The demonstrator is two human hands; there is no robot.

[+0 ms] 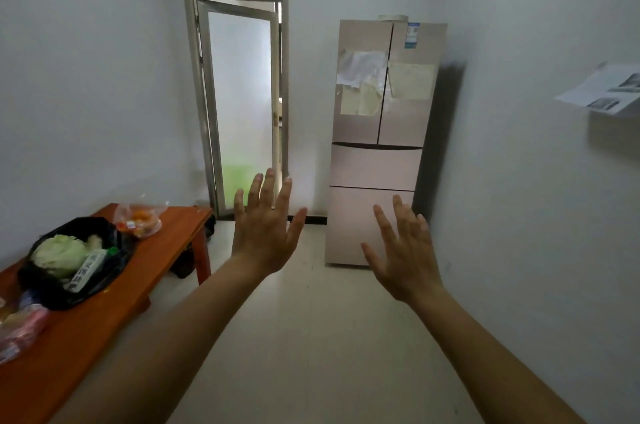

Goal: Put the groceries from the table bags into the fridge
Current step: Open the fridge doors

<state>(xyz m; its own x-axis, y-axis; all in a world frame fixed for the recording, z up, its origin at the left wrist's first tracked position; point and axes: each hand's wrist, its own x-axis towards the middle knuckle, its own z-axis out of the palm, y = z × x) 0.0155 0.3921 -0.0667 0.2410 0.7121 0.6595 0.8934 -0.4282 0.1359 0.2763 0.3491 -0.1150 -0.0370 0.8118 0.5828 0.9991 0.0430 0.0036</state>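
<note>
Over on the left there's an orange wooden counter [104, 319] with the groceries sitting on it: some pinkish bags [20, 326] at the near edge, then a black bag [74, 264] with a cabbage [59, 255] and a bottle [88, 269] poking out, then a clear bag [140, 219] of orange stuff at the far end. Moving right, past the frosted glass door [239, 104], both hands are up with fingers spread wide and holding nothing, left hand [265, 233] and right hand [405, 253] well apart. The fridge [377, 146] stands behind them against the right wall, all doors closed, papers stuck on the top ones.
</note>
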